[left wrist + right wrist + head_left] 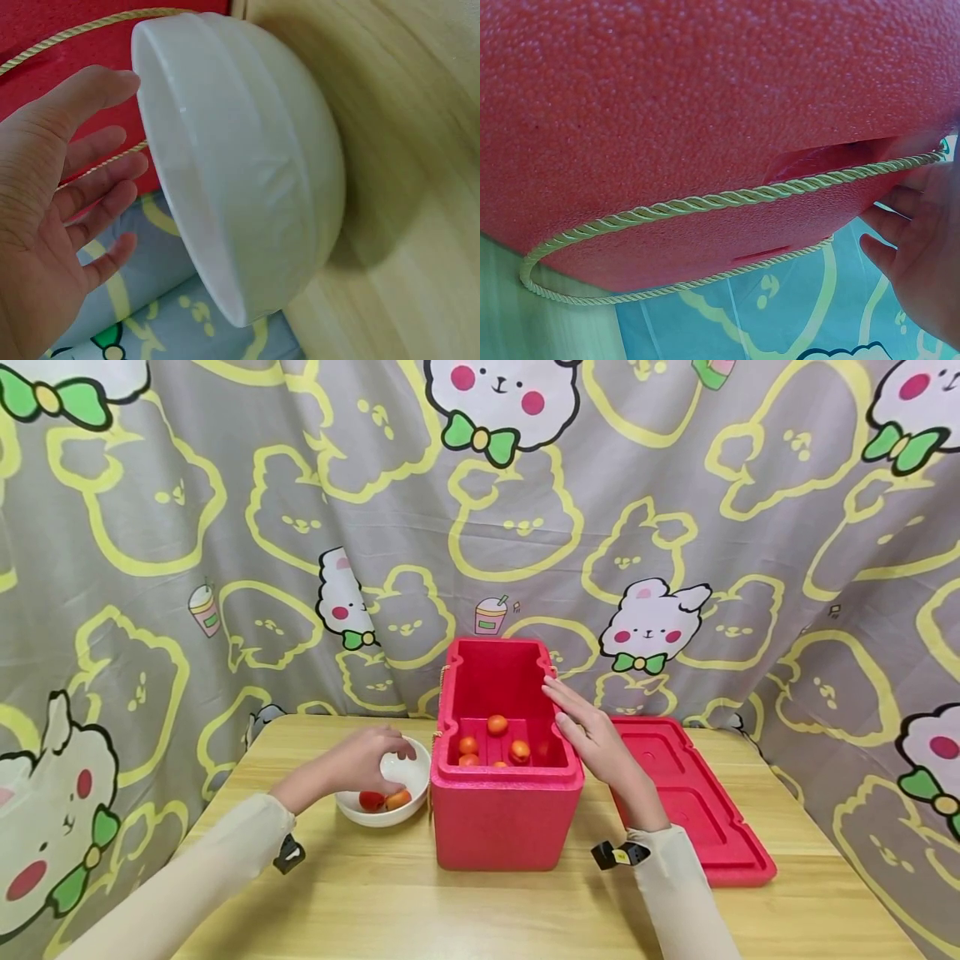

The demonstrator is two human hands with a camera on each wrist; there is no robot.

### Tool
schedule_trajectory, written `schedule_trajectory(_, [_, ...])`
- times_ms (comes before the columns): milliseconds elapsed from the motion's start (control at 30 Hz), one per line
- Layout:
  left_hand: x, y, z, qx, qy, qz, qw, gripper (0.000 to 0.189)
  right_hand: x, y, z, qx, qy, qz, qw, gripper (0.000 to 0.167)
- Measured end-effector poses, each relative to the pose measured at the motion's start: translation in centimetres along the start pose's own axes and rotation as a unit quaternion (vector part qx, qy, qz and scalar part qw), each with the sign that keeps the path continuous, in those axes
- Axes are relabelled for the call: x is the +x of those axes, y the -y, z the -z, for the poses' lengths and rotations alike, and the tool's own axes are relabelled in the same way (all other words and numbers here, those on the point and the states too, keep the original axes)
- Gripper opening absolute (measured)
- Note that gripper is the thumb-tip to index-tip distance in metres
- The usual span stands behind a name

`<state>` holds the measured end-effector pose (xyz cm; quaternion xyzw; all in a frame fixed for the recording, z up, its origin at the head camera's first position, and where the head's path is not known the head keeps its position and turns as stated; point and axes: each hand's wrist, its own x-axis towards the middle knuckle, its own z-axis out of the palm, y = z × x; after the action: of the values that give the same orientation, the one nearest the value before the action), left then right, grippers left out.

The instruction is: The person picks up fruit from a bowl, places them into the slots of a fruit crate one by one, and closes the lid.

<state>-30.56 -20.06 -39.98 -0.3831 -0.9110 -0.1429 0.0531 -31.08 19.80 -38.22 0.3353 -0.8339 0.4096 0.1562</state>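
A white bowl (417, 783) stands on the left of the table, with a red and an orange tomato-like fruit (398, 799) in it. Over its mouth reaches my left hand (372, 760), fingers loosely bent; the left wrist view shows the thumb by the bowl's rim and nothing held. Beside the bowl is a deep red foam box (507, 822), open at the top. Several small orange-red fruits (497, 724) lie on its floor. My right hand (600, 743) rests along the box's right rim, fingers extended; the right wrist view shows only part of it.
The red box lid (697, 802) lies flat on the table, right of the box. A twisted gold cord (727, 198) loops along the box's side. A patterned grey curtain (405, 527) hangs behind the wooden table (360, 893).
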Motion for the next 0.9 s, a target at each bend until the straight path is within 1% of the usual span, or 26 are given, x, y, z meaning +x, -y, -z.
schedule_trajectory(133, [-0.2, 0.1, -0.7, -0.005, 0.022, 0.007, 0.9997, 0.039, 0.0, 0.0, 0.0, 0.001, 0.000, 0.000, 1.0000, 0.054])
schedule_trajectory(233, [-0.3, 0.2, -1.1, -0.003, 0.029, 0.006, 0.9996, 0.037, 0.0, -0.1, 0.0, 0.001, 0.000, 0.001, 1.0000, 0.053])
schedule_trajectory(633, [-0.6, 0.4, -2.2, 0.014, 0.009, -0.005, 0.9999, 0.030, 0.0, -0.2, -0.1, 0.000, -0.003, 0.001, 1.0000, 0.053])
schedule_trajectory(767, [-0.5, 0.4, -2.3, 0.022, -0.002, -0.009, 0.9997, 0.028, 0.1, -0.3, -0.1, -0.002, -0.004, 0.006, 1.0000, 0.052])
schedule_trajectory(900, [-0.4, 0.3, -2.4, 0.027, -0.003, -0.011, 0.9996, 0.026, 0.1, -0.3, -0.1, -0.002, -0.004, 0.008, 1.0000, 0.053])
